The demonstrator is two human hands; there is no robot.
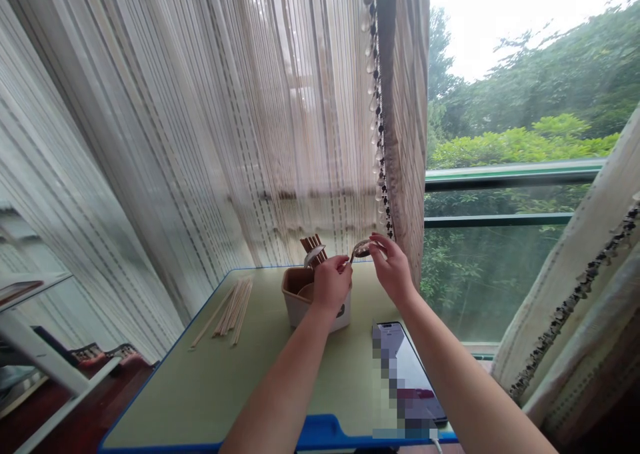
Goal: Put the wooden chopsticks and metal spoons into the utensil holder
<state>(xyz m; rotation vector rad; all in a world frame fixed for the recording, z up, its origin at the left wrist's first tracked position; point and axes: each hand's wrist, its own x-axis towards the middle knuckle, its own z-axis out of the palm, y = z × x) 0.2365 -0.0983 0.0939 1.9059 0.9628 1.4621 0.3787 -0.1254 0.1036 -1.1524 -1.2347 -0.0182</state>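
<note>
A metal spoon point(361, 249) is held up above the table between my two hands. My left hand point(332, 285) pinches its lower, handle end, with fingers closed. At the other end, the fingers of my right hand point(391, 267) are closed on the rounded part. Just behind and below my left hand stands a white box with a brown inside point(295, 306), partly covered by that hand. Several brown chopsticks point(311, 242) stick up from it, beside a shiny rounded spoon bowl point(315, 257).
Several pale wooden chopsticks point(233, 311) lie loosely on the left of the pale green table point(200, 391), which has a blue edge. A phone point(411, 367) with a cable lies under my right forearm. Curtains point(280, 107) hang behind the table, with a window at right.
</note>
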